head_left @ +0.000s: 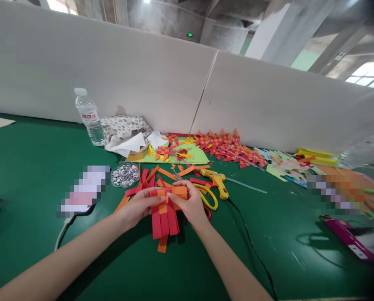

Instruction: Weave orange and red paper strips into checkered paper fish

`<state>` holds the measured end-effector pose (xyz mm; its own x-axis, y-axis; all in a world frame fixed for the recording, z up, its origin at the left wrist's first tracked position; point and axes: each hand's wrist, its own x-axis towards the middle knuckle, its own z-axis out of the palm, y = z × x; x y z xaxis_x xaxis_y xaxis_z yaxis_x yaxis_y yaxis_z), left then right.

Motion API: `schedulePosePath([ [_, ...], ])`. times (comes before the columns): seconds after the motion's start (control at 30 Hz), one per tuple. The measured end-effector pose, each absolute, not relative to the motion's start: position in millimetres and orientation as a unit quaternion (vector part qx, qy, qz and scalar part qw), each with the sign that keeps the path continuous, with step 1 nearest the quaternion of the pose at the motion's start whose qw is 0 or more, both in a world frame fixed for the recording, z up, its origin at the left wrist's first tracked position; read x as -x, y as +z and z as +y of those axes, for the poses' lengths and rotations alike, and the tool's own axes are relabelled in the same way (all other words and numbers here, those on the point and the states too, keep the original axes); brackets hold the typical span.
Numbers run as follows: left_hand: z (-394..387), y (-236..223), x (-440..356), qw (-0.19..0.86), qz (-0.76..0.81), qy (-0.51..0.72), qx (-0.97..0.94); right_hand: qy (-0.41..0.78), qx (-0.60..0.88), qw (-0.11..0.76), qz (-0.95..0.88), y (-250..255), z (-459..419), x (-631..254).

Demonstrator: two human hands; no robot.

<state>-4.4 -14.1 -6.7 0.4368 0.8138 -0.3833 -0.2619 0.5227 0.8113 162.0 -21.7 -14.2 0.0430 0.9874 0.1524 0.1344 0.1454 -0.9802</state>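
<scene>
Between my two hands is a weave of red and orange paper strips [163, 209], with loose red strip ends hanging down and one orange end below them. My left hand [139, 207] pinches its left side, thumb on top. My right hand [190, 203] grips the right side where orange strips stick out, its thumb pressed on the weave near the left thumb. Just beyond lie loose red and orange strips [147, 177]. Yellow-handled scissors [210, 196] rest beside my right hand, partly hidden. A yellow hot glue gun [217, 180] lies right of them.
A dish of googly eyes [125, 175] and a blurred-out phone [86, 188] with a cable are on the left. Behind stand a water bottle [91, 119] and a patterned cloth bag [124, 129]. Finished woven paper fish [231, 146] are piled by the white partition. The glue gun's black cord [249, 240] runs toward me.
</scene>
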Motion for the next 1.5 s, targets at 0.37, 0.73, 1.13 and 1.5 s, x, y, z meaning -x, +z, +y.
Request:
schedulePosePath([
  [0.37, -10.1, -13.5, 4.8, 0.686, 0.473, 0.403, -0.379, 0.51, 0.473, 0.523, -0.493, -11.5, -24.7, -155.9],
  [0.73, -9.8, -0.6, 2.8, 0.61, 0.483, 0.381, -0.499, 0.49, 0.514, 0.487, -0.508, -15.6, -19.4, -166.6],
  [1.13, -0.3, -11.4, 12.0, 0.605, 0.487, 0.311, -0.549, 0.448, 0.53, 0.448, -0.563, -14.1, -20.7, -165.0],
  [1.5, -2.6, -12.5, 10.4, 0.608, 0.467, 0.259, -0.588, 0.435, 0.526, 0.42, -0.598, -12.1, -22.6, -163.0],
])
